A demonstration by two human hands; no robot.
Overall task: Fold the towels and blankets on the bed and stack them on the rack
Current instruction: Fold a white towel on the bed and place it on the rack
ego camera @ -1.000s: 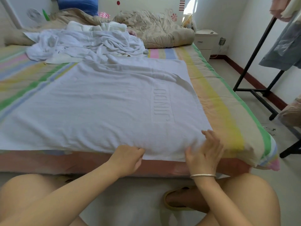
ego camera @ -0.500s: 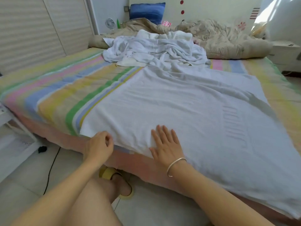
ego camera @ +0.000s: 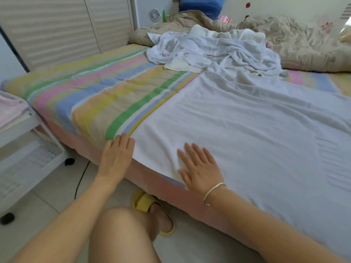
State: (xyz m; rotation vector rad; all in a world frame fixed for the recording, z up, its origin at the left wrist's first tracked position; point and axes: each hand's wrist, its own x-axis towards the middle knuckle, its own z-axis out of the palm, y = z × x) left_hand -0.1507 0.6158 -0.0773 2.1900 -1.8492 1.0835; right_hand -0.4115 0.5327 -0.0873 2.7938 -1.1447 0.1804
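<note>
Striped bedding fills most of the frame, and at the far left edge stands the white rack with a folded pink cloth already on its top shelf. Right of it runs the bed, its near edge crossing the lower middle. The left hand lies palm down on that edge, fingers loosely straight and gripping nothing, its fingertips just beside the near left corner of the towel. That towel is spread flat over the right half of the frame. The right hand presses on it close to the near hem, fingers spread flat and holding nothing, with a bracelet at the wrist. This looks like smoothing before the first fold. The risk is that the hem, which overhangs the mattress edge, slides floorward if the palm drags toward the body, or that shallow ridges to the right get folded in. At upper centre a crumpled pile of white towels waits, touching the spread towel's far end; lifting that end could drag the pile along. A beige quilt lies at upper right.
</note>
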